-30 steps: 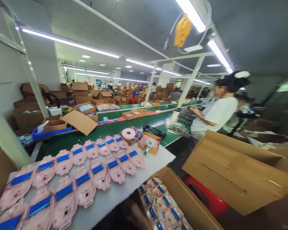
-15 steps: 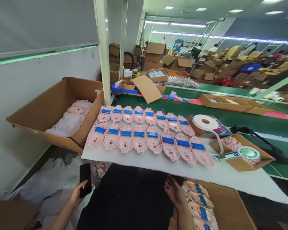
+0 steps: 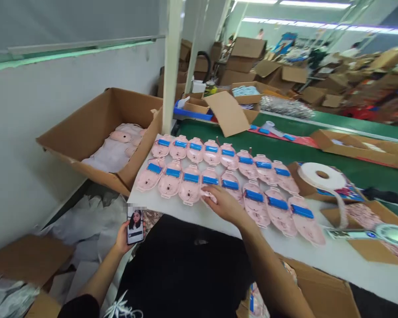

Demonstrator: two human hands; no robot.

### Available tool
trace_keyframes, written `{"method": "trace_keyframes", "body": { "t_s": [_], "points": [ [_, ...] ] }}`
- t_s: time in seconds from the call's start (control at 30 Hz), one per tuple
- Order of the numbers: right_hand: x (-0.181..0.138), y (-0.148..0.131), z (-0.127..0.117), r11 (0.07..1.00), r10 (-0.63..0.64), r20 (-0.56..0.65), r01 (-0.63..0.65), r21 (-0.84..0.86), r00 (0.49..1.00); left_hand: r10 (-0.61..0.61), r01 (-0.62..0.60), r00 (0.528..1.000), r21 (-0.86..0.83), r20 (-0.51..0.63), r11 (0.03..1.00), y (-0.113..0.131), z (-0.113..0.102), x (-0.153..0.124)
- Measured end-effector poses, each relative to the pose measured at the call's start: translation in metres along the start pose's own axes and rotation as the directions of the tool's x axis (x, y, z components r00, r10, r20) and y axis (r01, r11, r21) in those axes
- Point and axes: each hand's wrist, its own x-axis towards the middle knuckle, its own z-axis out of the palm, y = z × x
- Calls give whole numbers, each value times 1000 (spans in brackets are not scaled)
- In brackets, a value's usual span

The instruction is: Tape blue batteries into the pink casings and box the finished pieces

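Observation:
Two rows of pink plastic shells with blue battery packs (image 3: 230, 181) lie on a white board (image 3: 318, 256) in front of me. My right hand (image 3: 223, 204) reaches over the near row, its fingers curled and touching one pink shell (image 3: 208, 193). Down at my left side, my left hand (image 3: 123, 238) grips a smartphone (image 3: 135, 224) with its screen lit.
An open cardboard box (image 3: 96, 128) with pink parts stands left of the board. A white tape roll (image 3: 321, 176) and small boxes sit at the right, beside a green conveyor belt (image 3: 318, 152). Another carton (image 3: 321, 291) with pink shells is under the board. Cardboard boxes pile up beyond.
The view swung down and left from the hall to the board. My right hand rose from the carton to the near row of shells. The phone screen lit up.

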Motion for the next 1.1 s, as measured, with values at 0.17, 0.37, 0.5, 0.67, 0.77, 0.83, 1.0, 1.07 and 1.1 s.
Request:
{"method": "trace_keyframes", "body": {
  "t_s": [0.17, 0.37, 0.5, 0.67, 0.77, 0.83, 1.0, 1.07, 1.1],
  "points": [
    [76, 0, 32, 949, -122, 119, 151, -278, 985, -16, 21, 995, -50, 95, 999, -8, -5, 2],
    [86, 3, 52, 930, -120, 178, 173, -323, 977, -33, 47, 988, -89, 151, 995, -18, -17, 1],
    [87, 13, 60, 927, -100, 189, 160, -338, 977, -43, 59, 986, -96, 158, 994, -20, -23, -6],
    [87, 18, 61, 929, -104, 208, 170, -329, 973, -49, 62, 987, -82, 152, 995, -18, -22, -13],
    [87, 18, 60, 930, -123, 204, 185, -318, 971, -47, 54, 989, -49, 139, 997, -17, -20, -17],
    [87, 18, 61, 933, -127, 196, 184, -310, 972, -56, 58, 991, -12, 124, 998, -18, -19, -18],
    [88, 19, 64, 939, -120, 183, 171, -299, 976, -24, 19, 998, 104, 54, 994, -19, -14, -21],
    [88, 19, 64, 940, -116, 182, 167, -296, 977, 15, -18, 1000, 127, 26, 992, -18, -11, -24],
    [88, 19, 64, 942, -113, 180, 163, -295, 977, 27, -29, 1000, 136, 16, 990, -17, -9, -25]
  ]
}}
